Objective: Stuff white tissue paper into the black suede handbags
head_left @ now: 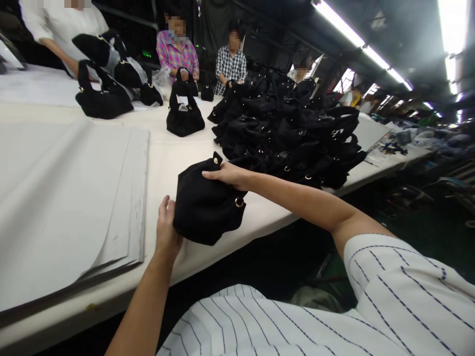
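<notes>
Between my hands is a black handbag point(208, 202), tilted over the table's front edge, with a gold ring on its right side and a gold snap on a tab at the top. My right hand point(232, 175) grips its upper edge, thumb lying on the fabric. At the bag's left side, my left hand point(167, 222) supports it, some of the fingers hidden behind it. Just beyond stands a big heap of black handbags point(282, 133) with gold rings. Another black handbag point(185, 118) sits upright on the table, handles raised.
Large white paper sheets point(67, 198) lie stacked on the left of the pale table point(163, 173). Further black handbags point(104, 99) stand at the far left by a person in white point(67, 24). Several other people work across the table, one in pink plaid point(178, 54).
</notes>
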Motion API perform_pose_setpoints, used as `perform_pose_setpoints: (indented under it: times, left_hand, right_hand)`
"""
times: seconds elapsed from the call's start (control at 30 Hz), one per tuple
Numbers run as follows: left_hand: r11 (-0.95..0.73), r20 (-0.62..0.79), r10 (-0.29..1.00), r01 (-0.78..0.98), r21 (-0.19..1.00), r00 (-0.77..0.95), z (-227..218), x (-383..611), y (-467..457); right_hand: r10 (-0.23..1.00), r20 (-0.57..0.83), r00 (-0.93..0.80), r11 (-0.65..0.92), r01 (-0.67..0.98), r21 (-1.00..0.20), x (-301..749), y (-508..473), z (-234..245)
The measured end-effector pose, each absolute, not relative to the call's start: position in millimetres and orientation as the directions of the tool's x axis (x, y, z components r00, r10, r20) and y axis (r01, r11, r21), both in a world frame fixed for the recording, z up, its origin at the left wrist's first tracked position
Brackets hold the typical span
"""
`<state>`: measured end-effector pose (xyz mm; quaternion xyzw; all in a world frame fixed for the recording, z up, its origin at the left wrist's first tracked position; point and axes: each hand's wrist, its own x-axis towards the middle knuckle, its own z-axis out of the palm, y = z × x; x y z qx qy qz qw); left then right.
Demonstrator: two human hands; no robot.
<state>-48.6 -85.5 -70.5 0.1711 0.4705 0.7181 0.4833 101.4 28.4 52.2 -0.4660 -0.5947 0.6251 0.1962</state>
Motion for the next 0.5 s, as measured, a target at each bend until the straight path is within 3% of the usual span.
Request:
perform_pose_setpoints:
  times: [0.07, 0.17, 0.3, 0.37, 0.43, 0.5]
  left_hand:
    - [-0.097, -0.214, 0.863, -0.565, 0.819, -0.458, -66, -45, -90]
    - [-0.052, -0.31, 0.825, -0.61, 0.791, -0.473, -63, -43, -98]
    - [-0.052, -0.173, 0.793, -0.348, 0.936, -0.584, -62, -50, -109]
    - [-0.023, -0.094, 0.79, -0.183, 0.983, -0.605, -65, -57, -111]
    - [0.02, -0.074, 0.796, -0.096, 0.995, -0.601, -73, -64, -109]
    - [0.044, -0.105, 0.816, -0.121, 0.992, -0.568, -85, -72, -104]
  right_hand:
    - [0.863, -0.34, -0.373, -0.211, 0.344, -0.915, 97, 37, 52]
    - [0.852, -0.376, -0.365, -0.146, 0.524, -0.839, 88, 34, 51]
    - [0.8, -0.279, -0.531, 0.168, 0.645, -0.746, 78, 10, 62]
    - [0.785, -0.109, -0.61, 0.355, 0.587, -0.728, 81, -2, 75]
    - [0.732, 0.1, -0.674, 0.475, 0.4, -0.784, 92, -11, 88]
    - [0.686, 0.216, -0.695, 0.432, 0.15, -0.889, 111, -15, 94]
